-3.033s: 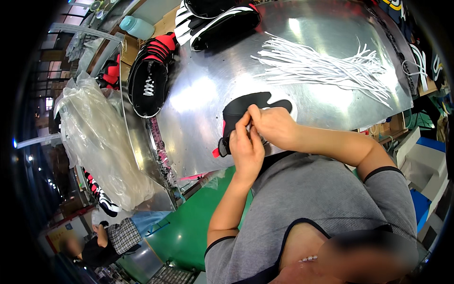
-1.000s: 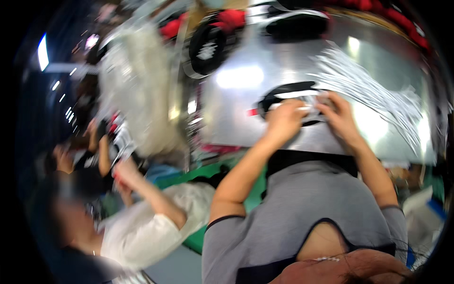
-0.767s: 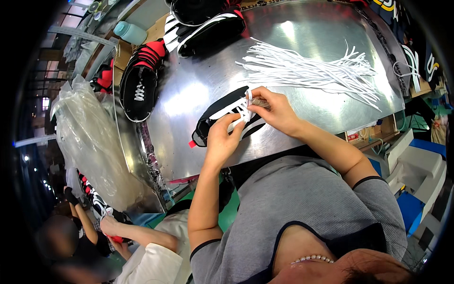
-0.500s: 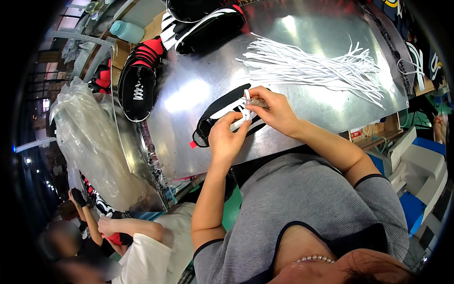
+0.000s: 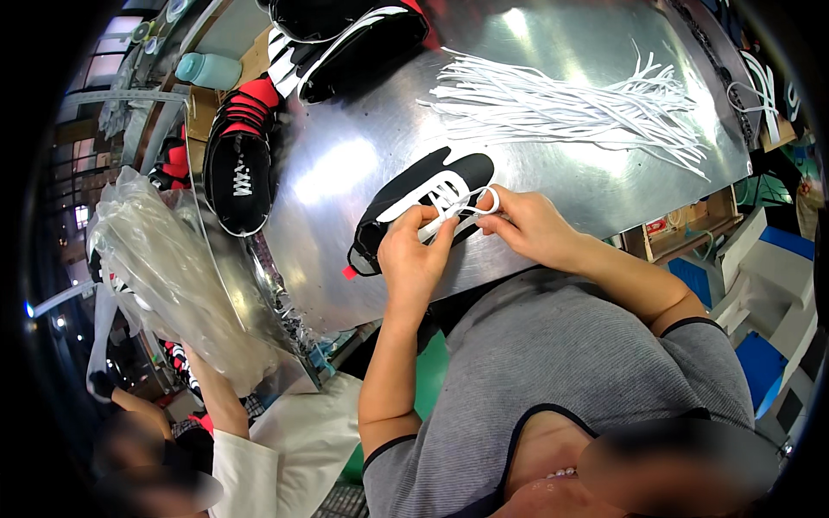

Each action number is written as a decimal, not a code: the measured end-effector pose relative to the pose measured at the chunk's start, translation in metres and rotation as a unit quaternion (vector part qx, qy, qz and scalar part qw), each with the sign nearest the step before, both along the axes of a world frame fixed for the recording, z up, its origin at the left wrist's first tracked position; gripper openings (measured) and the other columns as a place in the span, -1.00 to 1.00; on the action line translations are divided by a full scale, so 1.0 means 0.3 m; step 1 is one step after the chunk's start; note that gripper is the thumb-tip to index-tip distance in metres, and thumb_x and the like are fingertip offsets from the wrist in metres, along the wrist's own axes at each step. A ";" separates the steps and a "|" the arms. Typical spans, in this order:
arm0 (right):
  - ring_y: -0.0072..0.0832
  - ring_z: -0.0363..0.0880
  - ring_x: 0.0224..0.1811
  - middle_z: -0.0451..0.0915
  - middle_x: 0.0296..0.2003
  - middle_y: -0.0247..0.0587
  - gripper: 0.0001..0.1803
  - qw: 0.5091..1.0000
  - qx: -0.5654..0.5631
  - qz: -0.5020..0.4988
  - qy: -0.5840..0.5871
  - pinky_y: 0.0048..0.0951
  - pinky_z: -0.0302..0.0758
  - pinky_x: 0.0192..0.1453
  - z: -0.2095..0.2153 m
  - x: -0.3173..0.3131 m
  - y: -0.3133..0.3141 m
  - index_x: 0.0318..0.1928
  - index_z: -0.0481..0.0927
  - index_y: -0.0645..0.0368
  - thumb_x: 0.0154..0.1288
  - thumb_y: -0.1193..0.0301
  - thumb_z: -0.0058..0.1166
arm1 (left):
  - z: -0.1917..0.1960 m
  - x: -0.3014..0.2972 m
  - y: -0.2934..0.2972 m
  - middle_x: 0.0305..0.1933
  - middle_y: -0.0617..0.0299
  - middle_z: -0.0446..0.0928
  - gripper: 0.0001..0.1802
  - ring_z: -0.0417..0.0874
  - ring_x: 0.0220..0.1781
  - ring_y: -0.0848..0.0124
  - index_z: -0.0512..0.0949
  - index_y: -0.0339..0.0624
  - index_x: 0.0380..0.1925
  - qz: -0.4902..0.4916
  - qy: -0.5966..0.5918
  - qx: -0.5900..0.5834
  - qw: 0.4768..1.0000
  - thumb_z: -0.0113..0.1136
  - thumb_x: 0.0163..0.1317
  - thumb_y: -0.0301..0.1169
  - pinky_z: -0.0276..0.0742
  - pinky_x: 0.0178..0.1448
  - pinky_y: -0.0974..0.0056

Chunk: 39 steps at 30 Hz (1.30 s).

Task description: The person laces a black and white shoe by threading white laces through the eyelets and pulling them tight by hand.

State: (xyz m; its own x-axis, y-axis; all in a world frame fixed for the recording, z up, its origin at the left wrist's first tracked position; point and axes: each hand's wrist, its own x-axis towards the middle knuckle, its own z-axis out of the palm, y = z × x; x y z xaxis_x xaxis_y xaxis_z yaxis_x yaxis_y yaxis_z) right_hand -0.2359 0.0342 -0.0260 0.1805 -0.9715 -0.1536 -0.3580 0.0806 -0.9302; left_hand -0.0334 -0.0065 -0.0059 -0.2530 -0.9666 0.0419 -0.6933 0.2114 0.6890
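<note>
A black shoe upper [image 5: 401, 192] with white trim and a red tab at its heel lies on the metal table before me. My left hand [image 5: 409, 250] is closed on its near side, thumb and fingers pinching the white eyelet edge. White lace crosses the eyelet rows. From there a shoelace [image 5: 495, 200] curves in a loop to my right hand [image 5: 534, 228], which pinches it just right of the upper. The lace's tip is hidden by the fingers.
A pile of white shoelaces [image 5: 570, 108] lies at the far right of the table [image 5: 324, 233]. Black, red and white uppers [image 5: 239, 177] sit at far left, near a pale blue bottle [image 5: 209, 69]. A plastic bag [image 5: 164, 276] and a co-worker's arm [image 5: 220, 393] are at left.
My right hand has moved right and nearer, away from the far eyelets, and the lace now forms a loop. My left hand stays on the upper. The co-worker's arms have shifted.
</note>
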 end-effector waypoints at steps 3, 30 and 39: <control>-0.37 0.76 -0.33 0.73 -0.36 -0.13 -0.87 1.000 0.007 0.019 0.011 -0.42 0.58 -0.23 0.000 -0.002 -0.014 -0.08 0.50 0.23 0.44 0.46 0.09 | -0.004 0.001 0.001 -0.42 0.14 0.68 -0.73 0.66 -0.41 0.39 0.65 -0.30 -0.36 -0.008 0.006 -0.010 1.000 0.49 0.08 -0.33 0.53 -0.24 0.30; -0.04 0.67 -0.27 0.66 -0.34 0.02 -0.74 0.992 0.071 0.105 -0.005 -0.15 0.53 -0.17 0.086 -0.045 -0.024 -0.08 0.42 0.22 0.38 0.31 0.10 | -0.010 0.019 0.090 -0.41 0.12 0.55 -0.81 0.60 -0.44 0.12 0.57 -0.24 -0.37 -0.106 -0.024 -0.137 0.985 0.44 0.10 -0.48 0.47 -0.37 0.15; -0.08 0.70 -0.32 0.67 -0.42 -0.10 -0.70 0.933 -0.260 0.151 0.195 -0.15 0.56 -0.27 0.101 0.075 -0.064 -0.09 0.57 0.20 0.13 0.47 0.23 | -0.011 0.042 0.138 -0.45 0.16 0.51 -0.84 0.57 -0.45 0.19 0.58 -0.21 -0.38 -0.132 -0.093 -0.262 0.951 0.39 0.06 -0.57 0.44 -0.38 0.15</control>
